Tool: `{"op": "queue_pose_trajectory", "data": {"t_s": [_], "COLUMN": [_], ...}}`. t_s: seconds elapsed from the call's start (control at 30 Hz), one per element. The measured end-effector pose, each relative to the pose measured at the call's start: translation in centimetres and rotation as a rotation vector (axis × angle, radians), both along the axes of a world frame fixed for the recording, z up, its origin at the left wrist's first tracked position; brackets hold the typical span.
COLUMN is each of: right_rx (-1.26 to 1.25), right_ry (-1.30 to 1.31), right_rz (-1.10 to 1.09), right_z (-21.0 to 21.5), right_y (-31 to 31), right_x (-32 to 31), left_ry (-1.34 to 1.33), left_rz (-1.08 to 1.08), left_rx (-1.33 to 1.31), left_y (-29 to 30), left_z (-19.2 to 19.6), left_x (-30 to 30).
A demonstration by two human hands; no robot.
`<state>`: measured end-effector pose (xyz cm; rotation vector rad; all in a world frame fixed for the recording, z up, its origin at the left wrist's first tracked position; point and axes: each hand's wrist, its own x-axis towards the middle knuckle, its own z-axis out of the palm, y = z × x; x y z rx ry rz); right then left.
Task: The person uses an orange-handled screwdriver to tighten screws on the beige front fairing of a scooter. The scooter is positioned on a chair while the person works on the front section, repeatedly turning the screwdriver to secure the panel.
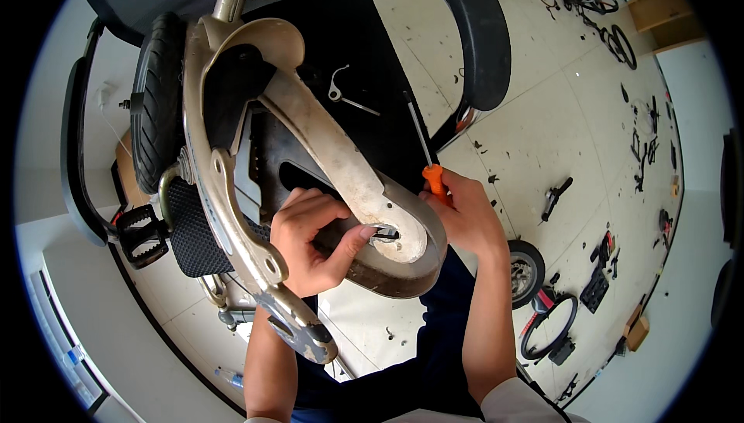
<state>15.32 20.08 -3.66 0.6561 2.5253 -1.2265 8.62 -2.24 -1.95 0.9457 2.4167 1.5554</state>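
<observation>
An upturned kick scooter with a beige frame lies in front of me, its small black tyre at the upper left. My left hand pinches a small dark part at the hole in the rounded end of the frame, thumb and forefinger closed on it. Behind that end, my right hand grips a screwdriver by its orange handle, the thin shaft pointing up and away. A black textured foot plate hangs below the frame.
A black curved chair arm arches above. A black pedal sits at the left. On the tiled floor to the right lie a small wheel, a loose tyre, a dark bracket and several scattered parts. Bicycle pieces lie far back.
</observation>
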Motion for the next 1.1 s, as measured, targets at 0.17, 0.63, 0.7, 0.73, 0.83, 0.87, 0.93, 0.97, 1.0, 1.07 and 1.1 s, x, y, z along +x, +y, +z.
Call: {"op": "queue_pose_trajectory", "data": {"t_s": [0.17,0.63,0.7,0.73,0.83,0.87,0.93,0.97,1.0,1.07,1.1], "right_rx": [-0.207,-0.737,-0.549,-0.495,-0.574,-0.561,-0.632,-0.679,-0.727,-0.804,-0.816], "right_ry": [-0.028,0.069,0.094,0.083,0.147,0.158,0.166,0.197,0.219,0.253,0.227], "right_rz": [-0.072,0.127,0.158,0.229,0.195,0.206,0.205,0.164,0.110,0.035,0.034], "right_z": [0.6,0.1,-1.2,-0.9,-1.8,-1.7,-1.6,-1.7,-1.8,-2.9,-3.2], "right_y": [0.0,-3.9,-5.9,-6.4,-7.4,-7.6,-9.0,-10.0,-11.1,-14.1,-14.5], "right_x": [-0.1,-3.3,-4.4,-5.5,-5.0,-5.1,-4.7,-4.2,-3.4,-2.5,-2.3], "left_ry": [-0.044,-0.263,-0.125,-0.035,0.147,0.199,0.290,0.334,0.360,0.410,0.430], "left_rz": [-0.009,0.257,0.345,0.383,0.451,0.472,0.504,0.516,0.508,0.507,0.508], "left_rx": [0.049,0.179,0.089,0.047,-0.087,-0.130,-0.199,-0.223,-0.246,-0.292,-0.302], "left_y": [-0.3,-2.8,-1.9,-1.1,0.9,1.5,1.6,1.9,2.3,2.5,2.7], "left_z": [-0.2,2.1,1.8,2.1,1.7,1.3,0.6,0.1,-0.3,-0.5,-0.7], "left_x": [-0.1,1.2,1.0,0.9,2.1,2.0,1.7,1.5,1.3,1.0,0.7]}}
